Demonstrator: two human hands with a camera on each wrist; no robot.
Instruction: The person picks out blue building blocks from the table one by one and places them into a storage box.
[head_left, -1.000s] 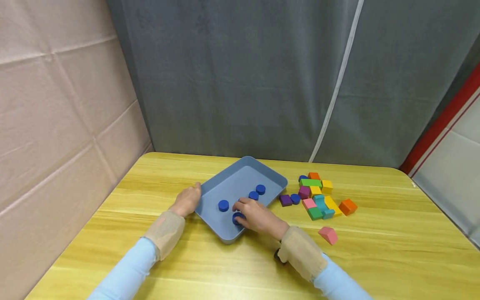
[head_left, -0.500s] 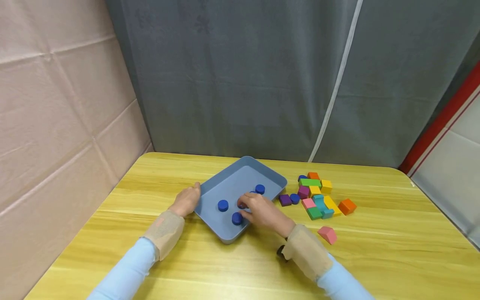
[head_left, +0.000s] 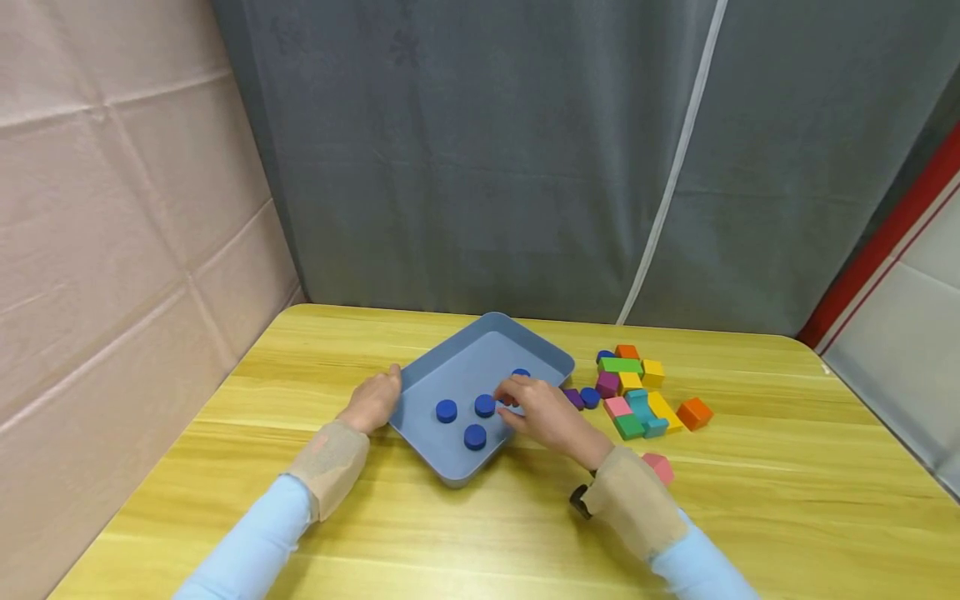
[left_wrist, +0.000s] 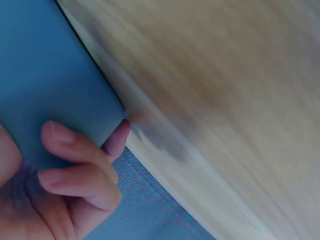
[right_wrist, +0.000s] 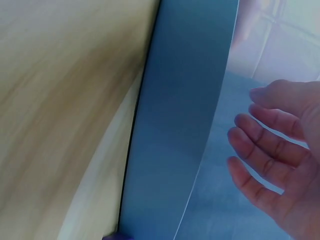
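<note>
A blue-grey tray (head_left: 424, 442) lies at an angle on the wooden table. My left hand (head_left: 372, 400) grips its left rim; in the left wrist view the fingers (left_wrist: 82, 180) curl at the tray wall. Inside the tray sit blue discs: one at the left (head_left: 446, 411), a middle disc (head_left: 484, 406) and a near disc (head_left: 475, 437). Over the tray's right side, my right hand (head_left: 551, 419) has loosely bent fingers, thumb apart, beside the middle disc. A far disc (head_left: 521, 372) is partly covered by this hand. The right wrist view shows no object in its fingers (right_wrist: 260, 135).
Right of the tray lie several coloured blocks, among them a green bar (head_left: 621, 365), a teal arch (head_left: 647, 413) and an orange block (head_left: 694, 413). A pink block (head_left: 660, 468) is partly behind my right wrist. A grey curtain (head_left: 465, 167) hangs behind the table.
My right hand has moved rightward across the tray, from the near disc past the middle one, which now shows uncovered. My left hand and the tray stay put.
</note>
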